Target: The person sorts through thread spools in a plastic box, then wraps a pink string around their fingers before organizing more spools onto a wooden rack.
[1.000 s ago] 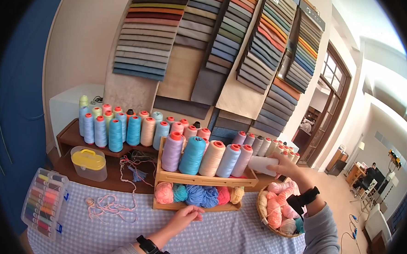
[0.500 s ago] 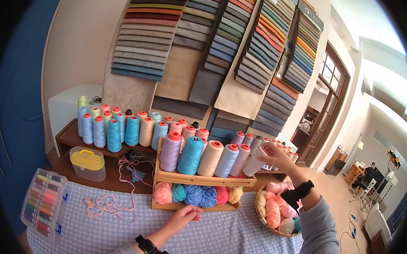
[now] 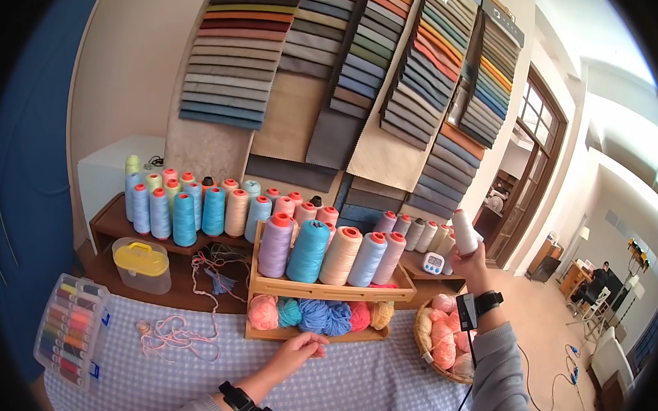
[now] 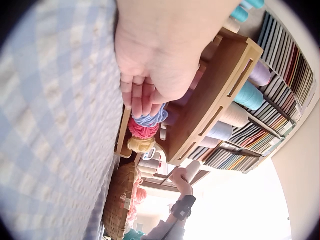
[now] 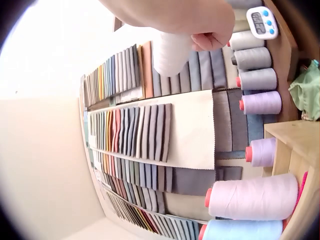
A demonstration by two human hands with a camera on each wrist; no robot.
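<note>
My right hand (image 3: 472, 266) holds a white cone of thread (image 3: 464, 233) by its lower part, up in the air right of the wooden rack (image 3: 324, 289). The cone stands nearly upright, its narrow end up; in the right wrist view, its white side (image 5: 171, 56) shows beyond the hand. On the rack's top tier stand a purple cone (image 3: 276, 247), a blue cone (image 3: 309, 253), a peach cone (image 3: 342, 258) and others. My left hand (image 3: 296, 355) is by the rack's front, fingers loosely bent and holding nothing, close to the blue yarn (image 4: 151, 119) on the lower tier.
Behind the rack, a brown shelf (image 3: 112, 216) bears many thread cones and a white timer (image 3: 433, 264). A wicker basket (image 3: 423, 353) of yarn stands right of the rack. Left are a yellow-lidded box (image 3: 144, 259), loose cord (image 3: 181, 337) and a thread case (image 3: 73, 330) on checked cloth.
My right hand has carried the white cone from the rack's right end, up and to the right, turning its narrow end up. The timer has come into sight. My left hand has stayed in place.
</note>
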